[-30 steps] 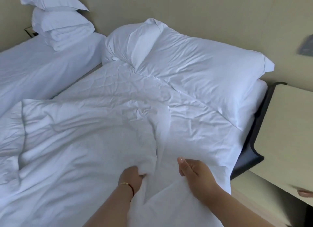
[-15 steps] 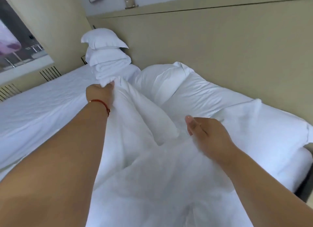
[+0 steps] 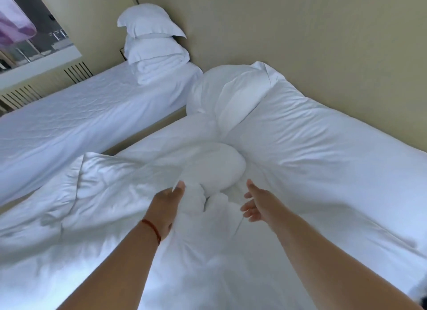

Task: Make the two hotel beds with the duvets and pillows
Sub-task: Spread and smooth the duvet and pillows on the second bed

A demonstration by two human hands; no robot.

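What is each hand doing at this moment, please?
Left hand: grips a bunched fold of the duvet.
Right hand: open, fingers spread, holding nothing.

Head camera looking forward and down, close over near bed [image 3: 323, 171].
Facing wall [image 3: 300, 32]; far bed [image 3: 80, 115] sitting left; single view.

Duvet [image 3: 120, 194], pillows [image 3: 152, 32] and sheet [image 3: 76, 118]: plain white. Wall [image 3: 300, 32]: beige. Wrist cord [image 3: 152, 228]: red. Window [image 3: 20, 34] shows what appears purple, blurred.
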